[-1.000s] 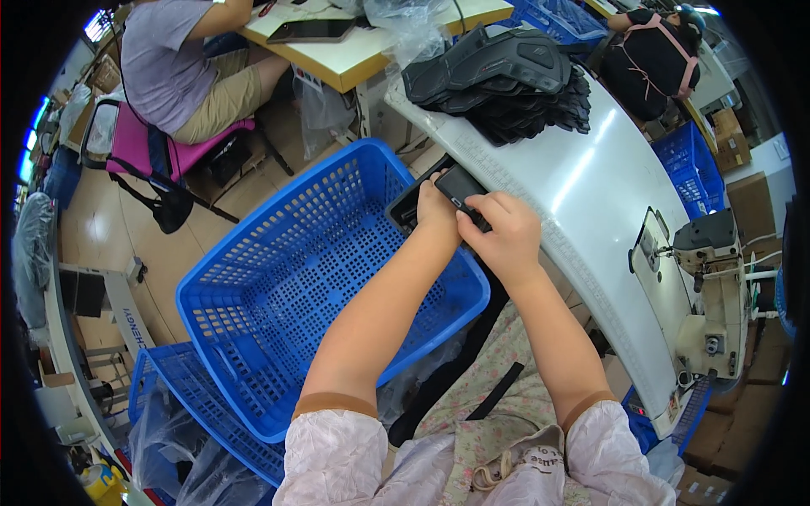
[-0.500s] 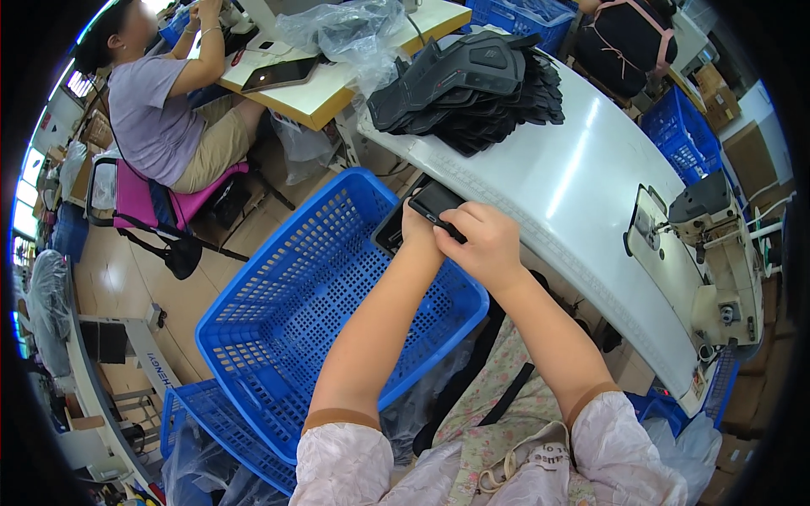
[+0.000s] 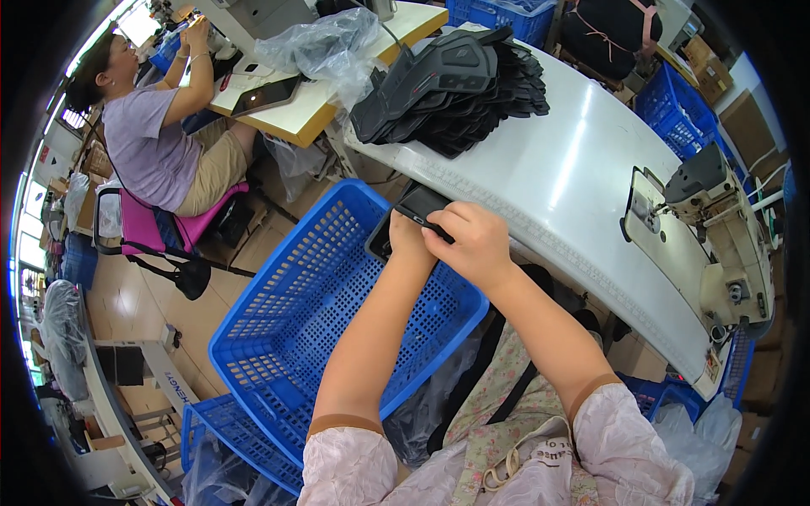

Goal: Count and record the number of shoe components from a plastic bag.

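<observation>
Over the far right side of the blue basket [image 3: 253, 297], beside the table edge, both my hands are together on a black, flat, phone-like slab [image 3: 424, 202]. My left hand [image 3: 411, 238] holds it from below; most of its fingers are hidden behind the slab. My right hand [image 3: 474, 243] is closed at its near edge, with thumb and fingers pinching there. Just under my left hand, part of a dark tray-like thing [image 3: 379, 242] shows. Beyond my hands, a stack of black shaped panels [image 3: 460, 88] lies on the white table [image 3: 582, 169].
A sewing machine [image 3: 717, 228] stands at the table's right end. At the left, a person [image 3: 156, 148] sits on a pink chair [image 3: 148, 226] by another table with a tablet [image 3: 266, 96] and clear plastic [image 3: 325, 42]. More blue baskets [image 3: 675, 110] stand at the back right.
The view has shifted slightly, so the surroundings sit a little differently in it. Both hands stay on the slab, which has barely changed its place.
</observation>
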A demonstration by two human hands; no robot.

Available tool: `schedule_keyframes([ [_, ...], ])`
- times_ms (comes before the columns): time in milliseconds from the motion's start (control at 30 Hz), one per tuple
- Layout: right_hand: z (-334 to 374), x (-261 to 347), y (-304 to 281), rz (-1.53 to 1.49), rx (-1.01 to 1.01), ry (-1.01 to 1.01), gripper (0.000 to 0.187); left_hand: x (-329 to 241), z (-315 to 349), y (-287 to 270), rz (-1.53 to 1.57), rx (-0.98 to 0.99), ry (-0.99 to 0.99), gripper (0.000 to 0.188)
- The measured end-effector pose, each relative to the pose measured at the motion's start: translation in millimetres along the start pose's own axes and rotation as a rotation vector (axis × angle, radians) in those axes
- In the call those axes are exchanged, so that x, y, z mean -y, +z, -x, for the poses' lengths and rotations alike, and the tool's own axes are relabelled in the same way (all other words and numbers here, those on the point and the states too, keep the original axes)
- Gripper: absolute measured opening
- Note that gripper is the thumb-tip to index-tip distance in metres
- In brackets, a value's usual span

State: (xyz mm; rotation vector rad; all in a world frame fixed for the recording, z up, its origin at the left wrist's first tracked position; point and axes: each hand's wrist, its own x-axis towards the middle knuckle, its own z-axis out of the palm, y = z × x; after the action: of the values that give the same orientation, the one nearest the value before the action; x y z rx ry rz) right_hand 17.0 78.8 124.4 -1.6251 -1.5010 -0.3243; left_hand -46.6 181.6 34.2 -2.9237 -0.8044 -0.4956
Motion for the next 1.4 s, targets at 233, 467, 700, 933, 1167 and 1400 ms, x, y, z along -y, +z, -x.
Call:
schedule_keyframes([
  [233, -1, 0, 0, -0.022, -0.053, 0.015, 0.01, 5, -6, 15, 0.202, -0.133, 0.03, 0.014],
  [467, 1, -2, -1, -0.024, -0.03, 0.039, 0.013, 10, -8, 15, 0.035, -0.076, 0.023, 0.01],
  [700, -1, -1, 0, -0.04, -0.049, 0.035, 0.014, 15, -10, 37, -0.051, 0.08, 0.033, 0.015],
  [933, -8, 0, 3, -0.004, -0.037, 0.021, 0.013, 35, -9, 66, 0.049, 0.01, 0.066, 0.017],
  [1167, -25, -1, 10, 0.072, 0.016, -0.019, 0.011, 28, -8, 41, 0.018, 0.047, -0.067, 0.021],
  [1400, -25, -3, 10, 0.053, 0.01, -0.022, 0.013, 26, -14, 32, -0.093, 0.051, -0.046, 0.022],
])
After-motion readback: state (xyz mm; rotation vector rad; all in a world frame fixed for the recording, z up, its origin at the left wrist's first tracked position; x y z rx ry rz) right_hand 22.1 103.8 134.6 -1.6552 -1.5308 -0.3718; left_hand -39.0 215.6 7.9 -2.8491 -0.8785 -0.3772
